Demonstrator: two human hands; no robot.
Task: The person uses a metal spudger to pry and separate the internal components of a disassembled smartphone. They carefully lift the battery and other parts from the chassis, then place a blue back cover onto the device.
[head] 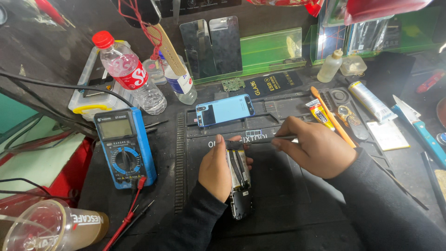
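Observation:
My left hand (pixel 216 168) grips an opened phone (pixel 239 181) that lies lengthwise on a black work mat (pixel 288 186), its battery and inner parts facing up. My right hand (pixel 312 147) holds a thin dark tool (pixel 272 138) whose tip reaches the phone's top end. A blue phone back cover (pixel 225 110) lies on the mat just beyond both hands.
A blue multimeter (pixel 124 145) with red and black leads lies left. Behind it stand a clear plastic bottle (pixel 132 74) with a red cap and a smaller bottle (pixel 182 83). Right: an orange toothbrush (pixel 332 116), glue tubes (pixel 371 101), a blue-handled knife (pixel 420 128). A plastic cup (pixel 51 227) sits front left.

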